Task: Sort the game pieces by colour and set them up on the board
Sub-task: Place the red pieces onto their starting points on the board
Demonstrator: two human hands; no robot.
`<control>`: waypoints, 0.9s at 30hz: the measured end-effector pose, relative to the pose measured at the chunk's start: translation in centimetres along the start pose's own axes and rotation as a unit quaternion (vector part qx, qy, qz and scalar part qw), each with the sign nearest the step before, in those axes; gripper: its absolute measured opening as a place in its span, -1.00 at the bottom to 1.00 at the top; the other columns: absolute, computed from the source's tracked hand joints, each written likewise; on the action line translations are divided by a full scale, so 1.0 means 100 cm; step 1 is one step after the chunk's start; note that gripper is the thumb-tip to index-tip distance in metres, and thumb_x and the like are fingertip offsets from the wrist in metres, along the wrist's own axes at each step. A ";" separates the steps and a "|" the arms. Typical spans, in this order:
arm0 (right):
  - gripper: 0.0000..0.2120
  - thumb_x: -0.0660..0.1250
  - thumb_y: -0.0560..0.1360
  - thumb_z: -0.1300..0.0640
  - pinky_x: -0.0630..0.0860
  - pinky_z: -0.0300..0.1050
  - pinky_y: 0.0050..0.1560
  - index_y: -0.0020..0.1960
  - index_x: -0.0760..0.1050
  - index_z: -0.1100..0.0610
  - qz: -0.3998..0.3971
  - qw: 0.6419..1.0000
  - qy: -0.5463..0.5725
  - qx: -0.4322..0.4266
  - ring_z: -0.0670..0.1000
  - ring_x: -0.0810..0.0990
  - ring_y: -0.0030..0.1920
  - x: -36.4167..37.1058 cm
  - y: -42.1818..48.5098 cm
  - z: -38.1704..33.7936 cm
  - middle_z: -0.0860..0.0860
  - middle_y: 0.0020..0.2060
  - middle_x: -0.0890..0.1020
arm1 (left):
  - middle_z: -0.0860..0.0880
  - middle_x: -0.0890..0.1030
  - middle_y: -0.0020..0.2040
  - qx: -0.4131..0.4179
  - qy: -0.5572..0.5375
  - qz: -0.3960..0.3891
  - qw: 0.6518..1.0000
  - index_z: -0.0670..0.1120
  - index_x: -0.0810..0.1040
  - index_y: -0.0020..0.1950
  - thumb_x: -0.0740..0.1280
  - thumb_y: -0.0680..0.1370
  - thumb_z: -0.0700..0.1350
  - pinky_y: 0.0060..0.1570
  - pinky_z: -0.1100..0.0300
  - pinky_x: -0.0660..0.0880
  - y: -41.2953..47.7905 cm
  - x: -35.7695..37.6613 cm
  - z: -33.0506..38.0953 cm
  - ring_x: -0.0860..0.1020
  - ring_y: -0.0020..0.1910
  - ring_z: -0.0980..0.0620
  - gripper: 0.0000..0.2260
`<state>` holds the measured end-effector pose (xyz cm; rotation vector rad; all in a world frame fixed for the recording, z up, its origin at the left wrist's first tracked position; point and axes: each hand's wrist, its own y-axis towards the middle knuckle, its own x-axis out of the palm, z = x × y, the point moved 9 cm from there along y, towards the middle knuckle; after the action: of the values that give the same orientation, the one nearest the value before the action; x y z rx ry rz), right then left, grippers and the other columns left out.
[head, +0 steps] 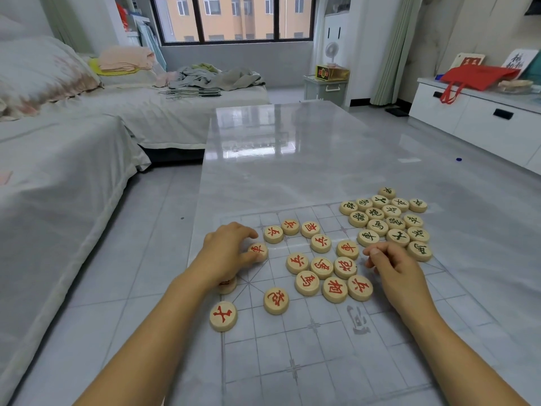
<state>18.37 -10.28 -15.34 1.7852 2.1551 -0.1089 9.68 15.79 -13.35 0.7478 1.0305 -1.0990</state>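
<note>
Two groups showed on the board, folks: red pieces scattered loosely across its far middle, green pieces packed tight at the far right corner, the outermost spilling past the printed border. The left hand curled over one red piece near the board's left edge, thumb and fingertips pinching it. The right hand hung just beside the green cluster, fingers curled, thumb against forefinger; whether it held anything, I could not tell. One red disc sat right on the left border, close to the edge of the table. Bare grid ran across the board's near half, and glossy tabletop stretched beyond the pieces.
</note>
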 end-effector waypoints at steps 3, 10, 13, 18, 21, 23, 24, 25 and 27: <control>-0.84 0.18 0.55 0.18 0.39 -0.19 -0.26 -0.15 0.48 0.03 0.000 1.000 -0.013 -0.012 -0.04 0.49 -0.25 0.001 -0.002 -0.004 -0.05 -0.28 0.55 | 0.04 0.48 0.26 0.013 -0.058 0.005 0.998 0.02 0.50 0.21 0.34 0.51 -0.02 0.31 0.08 0.34 -0.003 -0.006 0.001 0.42 0.27 0.02 -0.72; -0.83 0.24 0.47 -0.01 0.34 -0.26 0.05 0.02 0.52 -0.03 -0.095 0.968 -0.146 -0.178 -0.21 0.43 0.03 0.026 -0.021 -0.035 -0.20 -0.05 0.49 | 0.05 0.55 0.10 0.076 -0.114 -0.002 0.990 -0.02 0.57 0.13 0.38 0.49 -0.07 0.14 0.24 0.42 -0.015 -0.004 0.034 0.50 0.11 0.08 -0.78; -0.86 0.28 0.49 0.10 0.31 -0.29 0.06 0.04 0.51 -0.01 -0.103 0.964 -0.153 -0.193 -0.23 0.41 0.07 0.032 -0.022 -0.038 -0.22 -0.03 0.47 | 0.04 0.56 0.11 0.139 -0.052 -0.027 0.989 0.02 0.54 0.19 0.38 0.47 0.03 0.19 0.13 0.39 -0.021 0.014 0.067 0.47 0.12 0.07 -0.69; -0.80 0.23 0.50 0.25 0.42 -0.18 -0.04 0.06 0.51 0.06 0.015 0.983 -0.144 -0.109 -0.06 0.46 -0.02 -0.004 0.000 -0.018 -0.08 -0.03 0.50 | 0.02 0.42 0.19 0.153 0.063 -0.039 0.985 0.06 0.43 0.29 0.34 0.45 0.15 0.15 0.06 0.37 -0.027 0.041 0.088 0.40 0.14 -0.06 -0.56; -0.82 0.23 0.51 0.24 0.36 -0.32 -0.18 0.05 0.50 0.04 0.004 0.986 -0.149 -0.080 -0.14 0.45 -0.11 -0.002 0.003 -0.008 -0.03 0.01 0.49 | 0.02 0.40 0.18 0.153 0.060 -0.027 0.986 0.07 0.42 0.29 0.33 0.48 0.10 0.12 0.11 0.37 -0.026 0.041 0.087 0.38 0.14 -0.05 -0.60; -0.83 0.22 0.52 0.24 0.34 -0.36 -0.21 0.02 0.48 0.01 -0.007 0.988 -0.135 -0.072 -0.16 0.45 -0.12 0.001 0.002 -0.007 -0.03 0.01 0.48 | 0.03 0.39 0.16 0.147 0.036 -0.036 0.988 0.09 0.42 0.28 0.34 0.48 0.08 0.11 0.14 0.37 -0.026 0.041 0.083 0.36 0.14 -0.02 -0.62; -0.83 0.22 0.52 0.25 0.34 -0.36 -0.20 0.01 0.48 0.01 -0.011 0.990 -0.122 -0.065 -0.16 0.46 -0.12 0.002 0.002 -0.007 -0.03 0.00 0.48 | 0.04 0.38 0.15 0.145 0.024 -0.046 0.988 0.10 0.43 0.28 0.35 0.47 0.07 0.11 0.16 0.36 -0.027 0.042 0.081 0.36 0.14 0.00 -0.62; -0.83 0.21 0.53 0.25 0.35 -0.36 -0.19 0.01 0.48 0.01 -0.013 0.992 -0.111 -0.058 -0.16 0.46 -0.11 0.002 0.002 -0.006 -0.03 0.00 0.49 | 0.05 0.38 0.12 0.143 0.013 -0.058 0.988 0.10 0.43 0.27 0.36 0.47 0.06 0.10 0.18 0.36 -0.027 0.042 0.080 0.36 0.13 0.02 -0.62; -0.82 0.21 0.53 0.25 0.38 -0.34 -0.17 0.00 0.48 0.00 -0.015 0.994 -0.098 -0.051 -0.15 0.47 -0.10 0.003 0.001 -0.005 -0.01 0.00 0.50 | 0.09 0.38 0.06 0.140 -0.030 -0.068 0.987 0.10 0.45 0.22 0.38 0.45 0.04 0.07 0.21 0.39 -0.028 0.038 0.079 0.38 0.08 0.07 -0.65</control>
<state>18.35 -9.83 -14.90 1.6144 2.0120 -0.1718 9.71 6.65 -14.05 0.8708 0.8950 -1.3943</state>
